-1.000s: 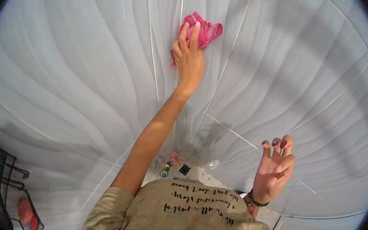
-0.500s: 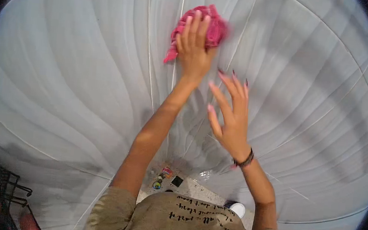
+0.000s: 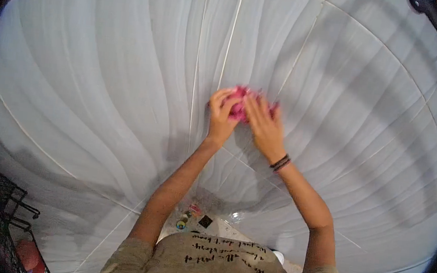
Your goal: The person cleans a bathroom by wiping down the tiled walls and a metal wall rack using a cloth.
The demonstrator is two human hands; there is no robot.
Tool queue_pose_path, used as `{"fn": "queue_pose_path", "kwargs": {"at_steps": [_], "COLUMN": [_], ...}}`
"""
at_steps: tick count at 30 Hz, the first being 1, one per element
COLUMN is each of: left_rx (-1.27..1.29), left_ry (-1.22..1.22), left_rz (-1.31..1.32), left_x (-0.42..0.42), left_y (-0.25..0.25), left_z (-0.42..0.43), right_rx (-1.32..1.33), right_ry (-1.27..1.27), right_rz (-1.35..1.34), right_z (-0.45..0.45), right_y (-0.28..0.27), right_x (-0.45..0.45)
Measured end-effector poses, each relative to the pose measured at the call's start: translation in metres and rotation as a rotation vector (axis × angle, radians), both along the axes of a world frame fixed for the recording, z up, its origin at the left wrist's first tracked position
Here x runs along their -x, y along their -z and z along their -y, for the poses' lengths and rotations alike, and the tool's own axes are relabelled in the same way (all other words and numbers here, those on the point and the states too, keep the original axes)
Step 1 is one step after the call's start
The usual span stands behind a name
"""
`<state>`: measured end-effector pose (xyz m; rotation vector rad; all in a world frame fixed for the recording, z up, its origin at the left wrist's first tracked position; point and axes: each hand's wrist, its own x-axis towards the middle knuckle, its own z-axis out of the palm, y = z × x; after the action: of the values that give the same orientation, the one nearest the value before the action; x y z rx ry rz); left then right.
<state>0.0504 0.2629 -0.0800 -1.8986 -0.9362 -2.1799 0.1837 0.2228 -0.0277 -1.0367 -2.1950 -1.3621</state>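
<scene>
A bunched pink cloth [image 3: 239, 112] is between my two hands, in front of the grey, wavy-patterned tiled wall [image 3: 114, 74]. My left hand [image 3: 222, 117] grips the cloth's left side with curled fingers. Over its right side lies my right hand [image 3: 264, 126], fingers pressed together against the cloth and slightly blurred. Dark bands circle my right wrist. Whether the cloth touches the wall at this moment I cannot tell.
A black wire rack [image 3: 22, 209] with reddish things in it hangs at the lower left. Low down, near my shirt, are small items and a black square [image 3: 205, 221] on a speckled surface. A white round object [image 3: 279, 257] is partly hidden by my shirt.
My left hand has come down from higher on the wall with the pink cloth. My right hand, spread and free before, has moved up and left onto the cloth.
</scene>
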Motion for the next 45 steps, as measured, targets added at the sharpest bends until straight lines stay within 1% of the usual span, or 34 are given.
{"fn": "queue_pose_path", "kwargs": {"at_steps": [1, 3, 5, 8, 9, 10, 11, 12, 13, 14, 15, 16, 18, 19, 21, 23, 24, 25, 27, 28, 29, 30, 31, 32, 33, 34, 35, 38, 39, 40, 41, 42, 43, 45], "left_rx": [-0.026, -0.082, -0.175, -0.171, -0.089, 0.005, 0.104, 0.146, 0.193, 0.37, 0.467, 0.566, 0.583, 0.496, 0.352, 0.052, 0.023, -0.016, -0.045, -0.054, 0.019, 0.093, 0.246, 0.326, 0.304, 0.404, 0.511, 0.603, 0.588, 0.572, 0.558, 0.587, 0.614, 0.686], "left_ry": [0.1, -0.067, -0.183, -0.072, -0.042, -0.038, -0.035, -0.006, 0.023, 0.245, 0.295, 0.341, 0.095, 0.062, 0.226, 0.15, 0.148, 0.15, 0.11, 0.089, 0.052, 0.009, -0.046, -0.076, 0.035, 0.118, 0.203, 0.104, 0.102, 0.098, 0.092, 0.093, 0.092, 0.114], "left_rz": [0.044, -0.084, -0.098, 0.021, 0.003, 0.016, 0.027, 0.079, 0.132, 0.339, 0.336, 0.331, -0.114, -0.154, -0.087, -0.104, -0.075, -0.043, -0.03, -0.031, -0.011, 0.012, 0.036, 0.0, -0.075, -0.196, -0.313, -0.289, -0.258, -0.227, -0.199, -0.161, -0.124, -0.032], "left_x": [-0.004, -0.003, -0.001, -0.001, 0.002, 0.003, 0.002, -0.004, -0.012, -0.021, -0.024, -0.027, -0.028, -0.03, -0.032, -0.029, -0.025, -0.021, -0.005, 0.004, 0.008, 0.011, 0.014, 0.018, 0.029, 0.033, 0.035, 0.026, 0.023, 0.023, 0.022, 0.018, 0.015, 0.009], "left_y": [-0.03, -0.092, -0.144, -0.155, -0.136, -0.108, -0.074, -0.034, 0.006, 0.049, 0.069, 0.089, 0.099, 0.077, 0.009, -0.082, -0.117, -0.14, -0.145, -0.139, -0.117, -0.076, -0.025, 0.013, 0.051, 0.075, 0.088, 0.088, 0.091, 0.094, 0.098, 0.106, 0.12, 0.156], "left_z": [-0.005, -0.013, -0.012, -0.014, -0.012, -0.011, -0.011, -0.01, -0.006, 0.005, 0.016, 0.026, 0.039, 0.039, 0.02, 0.011, 0.005, 0.001, -0.009, -0.015, -0.012, -0.004, -0.003, 0.012, 0.023, 0.035, 0.043, 0.062, 0.064, 0.068, 0.07, 0.073, 0.075, 0.088], "right_rx": [-0.072, -0.323, -0.507, -0.363, -0.243, -0.121, -0.162, -0.198, -0.1, 0.002, 0.123, 0.241, 0.307, 0.339, 0.153, -0.13, -0.179, -0.237, -0.25, -0.252, -0.14, -0.027, 0.058, 0.182, 0.197, 0.208, 0.225, 0.167, 0.086, -0.037, -0.071, -0.355, -0.444, -0.352], "right_ry": [-0.109, -0.194, -0.372, -0.516, -0.505, -0.493, -0.521, -0.547, -0.539, -0.533, -0.488, -0.445, -0.413, -0.396, -0.291, -0.267, -0.355, -0.444, -0.49, -0.512, -0.49, -0.472, -0.437, -0.412, -0.398, -0.316, -0.231, -0.2, -0.047, -0.093, -0.162, -0.142, -0.127, -0.208], "right_rz": [-0.122, -0.186, -0.188, -0.236, -0.258, -0.283, -0.231, -0.182, -0.151, -0.118, -0.127, -0.133, -0.281, -0.349, -0.39, -0.457, -0.501, -0.537, -0.49, -0.476, -0.457, -0.435, -0.354, -0.3, -0.217, -0.072, 0.075, 0.021, 0.019, -0.153, -0.302, -0.353, -0.396, -0.45], "right_z": [-0.014, -0.015, -0.035, -0.058, -0.056, -0.054, -0.057, -0.059, -0.054, -0.045, -0.033, -0.024, -0.009, 0.001, -0.005, -0.018, -0.029, -0.037, -0.055, -0.064, -0.06, -0.05, -0.05, -0.051, -0.039, -0.022, -0.013, -0.02, -0.016, -0.016, -0.017, -0.031, -0.036, -0.058], "right_y": [-0.021, -0.094, -0.141, -0.165, -0.155, -0.133, -0.103, -0.064, -0.024, 0.015, 0.057, 0.082, 0.07, 0.058, -0.007, -0.08, -0.111, -0.134, -0.14, -0.134, -0.116, -0.086, -0.049, -0.005, 0.035, 0.06, 0.074, 0.059, 0.01, -0.036, -0.081, -0.114, -0.141, -0.129], "right_x": [-0.003, 0.008, 0.021, 0.045, 0.052, 0.055, 0.054, 0.054, 0.048, 0.04, 0.03, 0.021, 0.01, 0.007, 0.005, 0.018, 0.026, 0.036, 0.049, 0.055, 0.062, 0.065, 0.063, 0.058, 0.045, 0.029, 0.014, -0.008, -0.001, 0.005, 0.008, 0.016, 0.027, 0.051]}}
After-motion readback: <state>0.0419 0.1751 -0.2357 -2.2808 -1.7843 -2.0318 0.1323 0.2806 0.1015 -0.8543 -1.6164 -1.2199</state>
